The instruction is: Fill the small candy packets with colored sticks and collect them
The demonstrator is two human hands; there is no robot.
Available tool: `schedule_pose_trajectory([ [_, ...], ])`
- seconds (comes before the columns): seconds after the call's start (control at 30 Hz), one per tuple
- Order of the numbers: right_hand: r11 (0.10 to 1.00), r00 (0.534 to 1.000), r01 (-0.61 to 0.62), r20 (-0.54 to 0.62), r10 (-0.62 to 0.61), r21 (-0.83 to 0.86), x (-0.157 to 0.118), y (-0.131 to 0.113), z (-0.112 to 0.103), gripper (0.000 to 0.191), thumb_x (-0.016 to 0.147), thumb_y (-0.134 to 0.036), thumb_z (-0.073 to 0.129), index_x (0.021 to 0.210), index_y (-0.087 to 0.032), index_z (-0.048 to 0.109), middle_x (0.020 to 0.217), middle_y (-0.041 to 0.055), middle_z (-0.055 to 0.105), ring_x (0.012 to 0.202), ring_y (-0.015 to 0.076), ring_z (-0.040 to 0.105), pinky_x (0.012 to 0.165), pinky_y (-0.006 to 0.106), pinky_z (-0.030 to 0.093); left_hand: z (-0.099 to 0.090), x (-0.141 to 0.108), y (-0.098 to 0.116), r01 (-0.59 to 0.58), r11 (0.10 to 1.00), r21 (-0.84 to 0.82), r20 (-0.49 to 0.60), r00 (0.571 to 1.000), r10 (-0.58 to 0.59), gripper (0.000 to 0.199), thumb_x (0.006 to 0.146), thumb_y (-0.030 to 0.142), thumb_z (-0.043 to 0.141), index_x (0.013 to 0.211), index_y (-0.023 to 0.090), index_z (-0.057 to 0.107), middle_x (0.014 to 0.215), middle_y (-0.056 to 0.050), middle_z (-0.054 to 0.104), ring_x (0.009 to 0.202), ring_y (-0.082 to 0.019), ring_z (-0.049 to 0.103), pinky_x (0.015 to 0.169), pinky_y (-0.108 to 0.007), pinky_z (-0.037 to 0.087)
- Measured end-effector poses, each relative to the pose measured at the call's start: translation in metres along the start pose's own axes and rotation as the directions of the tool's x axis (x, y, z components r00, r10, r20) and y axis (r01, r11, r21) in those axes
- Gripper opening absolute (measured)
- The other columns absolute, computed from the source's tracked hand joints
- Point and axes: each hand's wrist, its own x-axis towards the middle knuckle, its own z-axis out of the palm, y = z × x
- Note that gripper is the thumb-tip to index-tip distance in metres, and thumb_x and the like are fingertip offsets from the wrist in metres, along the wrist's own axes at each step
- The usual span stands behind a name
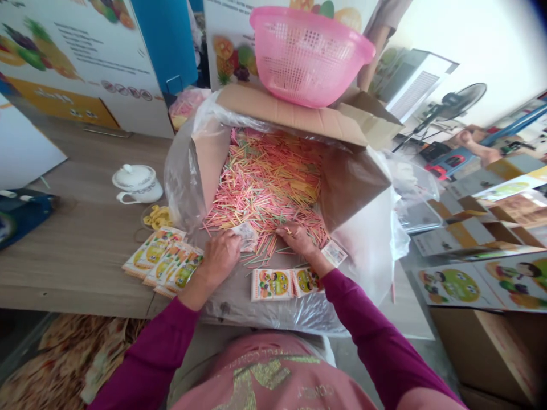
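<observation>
A cardboard box lined with clear plastic lies tipped toward me, full of thin coloured sticks (269, 182) in pink, yellow, orange and green. At the pile's front left, my left hand (222, 254) is closed on a small pale packet (247, 234). My right hand (298, 240) has its fingers curled down into the front of the pile, around some sticks; its fingertips are partly hidden. Below it lie printed fruit packets (273, 283), and a pale packet (334, 253) lies by the right wrist. Stacked fruit packets (164, 259) fan out left of my left hand.
A pink basket (310, 57) rests on the box's back flap (290, 117). Left on the table are a lidded white cup (137, 183) and a dish of yellow bands (158, 217). Printed cartons (470, 282) stand at right, beyond the table edge. A fan (464, 105) stands behind.
</observation>
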Motion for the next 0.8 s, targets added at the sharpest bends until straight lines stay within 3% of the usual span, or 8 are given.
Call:
schedule_pose_trajectory([
  [0.07,0.999,1.000,0.014,0.014,-0.015,0.044,0.000,-0.006,-0.002,0.053,0.085,-0.065,0.065,0.055,-0.023,0.050,0.056,-0.0030,0.047,0.059,0.0135,0.042,0.063,0.029,0.040,-0.002,0.002,-0.006,0.026,0.997,-0.074,-0.049,0.998,-0.029,0.026,0.097,0.025,0.057,0.081,0.020,0.077,0.092,-0.011,0.075,0.089,-0.025,0.067,0.077,-0.035,0.048],
  [0.17,0.965,0.988,0.027,-0.152,0.014,0.261,-0.002,-0.025,-0.004,0.053,0.087,-0.070,0.063,0.065,-0.021,0.059,0.060,-0.0024,0.052,0.058,0.0125,0.044,0.061,0.028,0.039,-0.003,0.004,-0.012,0.029,0.960,-0.277,-0.185,0.979,-0.083,0.022,0.089,0.025,0.067,0.069,0.020,0.072,0.076,-0.005,0.070,0.076,-0.019,0.062,0.073,-0.030,0.045],
  [0.23,0.906,0.976,0.087,-0.218,0.005,0.413,-0.003,-0.047,-0.003,0.052,0.090,-0.069,0.061,0.073,-0.020,0.066,0.061,-0.0016,0.055,0.057,0.0124,0.046,0.059,0.028,0.040,-0.002,0.006,-0.009,0.019,0.880,-0.474,-0.224,0.964,-0.141,0.021,0.083,0.028,0.073,0.065,0.019,0.070,0.067,-0.001,0.066,0.068,-0.016,0.058,0.068,-0.028,0.044],
  [0.33,0.809,0.970,0.200,-0.230,-0.083,0.553,-0.005,-0.085,0.001,0.052,0.094,-0.070,0.056,0.080,-0.022,0.070,0.060,-0.0011,0.057,0.054,0.0129,0.050,0.059,0.028,0.044,0.001,0.009,0.006,0.035,0.673,-0.738,-0.148,0.966,-0.213,0.022,0.078,0.034,0.079,0.065,0.018,0.071,0.060,0.003,0.062,0.060,-0.012,0.054,0.060,-0.025,0.041],
  [0.47,0.786,0.961,0.271,-0.205,-0.187,0.556,-0.007,-0.118,0.010,0.057,0.101,-0.070,0.042,0.094,-0.025,0.075,0.070,0.0027,0.067,0.073,0.0190,0.067,0.074,0.034,0.054,0.002,0.012,0.029,0.042,0.490,-0.871,-0.080,0.971,-0.225,0.029,0.072,0.039,0.084,0.059,0.018,0.068,0.055,0.005,0.058,0.056,-0.010,0.049,0.056,-0.024,0.040],
  [0.63,0.906,0.965,0.251,-0.159,-0.207,0.341,-0.011,-0.108,0.022,0.063,0.104,-0.069,0.033,0.092,-0.027,0.079,0.095,0.0058,0.075,0.111,0.0237,0.067,0.110,0.041,0.047,0.006,0.009,0.037,0.088,0.322,-0.943,0.005,0.969,-0.248,0.033,0.072,0.043,0.085,0.059,0.018,0.068,0.053,0.005,0.057,0.052,-0.010,0.049,0.052,-0.024,0.040],
  [0.8,0.900,0.974,0.219,-0.139,-0.179,0.377,-0.016,-0.097,0.021,0.066,0.102,-0.073,0.032,0.095,-0.028,0.079,0.104,0.0072,0.075,0.115,0.0254,0.067,0.110,0.043,0.048,0.018,0.004,0.030,0.129,0.281,-0.951,0.045,0.957,-0.286,0.029,0.070,0.044,0.087,0.064,0.019,0.073,0.055,0.004,0.059,0.055,-0.012,0.054,0.055,-0.026,0.046],
])
